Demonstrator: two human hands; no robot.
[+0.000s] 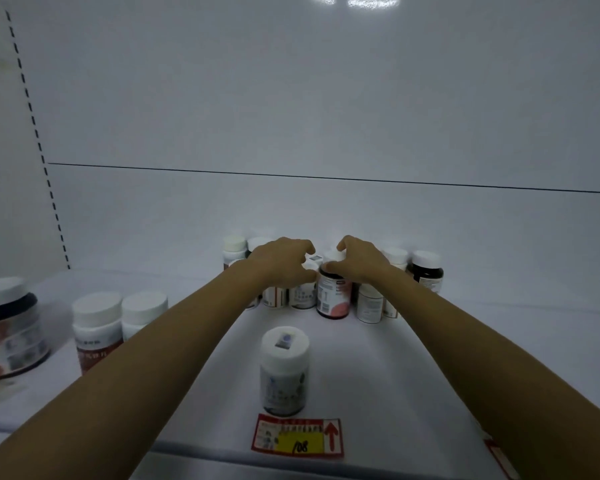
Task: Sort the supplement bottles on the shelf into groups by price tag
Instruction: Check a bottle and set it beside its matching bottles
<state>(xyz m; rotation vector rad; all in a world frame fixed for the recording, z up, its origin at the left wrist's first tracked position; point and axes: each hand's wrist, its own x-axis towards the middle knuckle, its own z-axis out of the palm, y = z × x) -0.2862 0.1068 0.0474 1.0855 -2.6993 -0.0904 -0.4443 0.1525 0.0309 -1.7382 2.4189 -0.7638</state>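
A cluster of several supplement bottles (369, 303) stands at the back of the white shelf (465, 341). My right hand (359, 261) rests over the cap of a dark bottle with a white and pink label (333, 299), fingers curled on its top. My left hand (284, 263) hovers over the neighbouring white-capped bottles (274, 297), fingers bent and apart. A single white bottle (284, 370) stands alone near the front, just behind a red and yellow price tag (298, 438) reading 108.
Two white-capped bottles (99, 334) and a large dark jar (9, 327) stand at the left. A dark bottle (426, 271) ends the cluster on the right. Part of another red tag (499, 457) shows at the front right edge. A slotted upright (35, 133) runs up the left.
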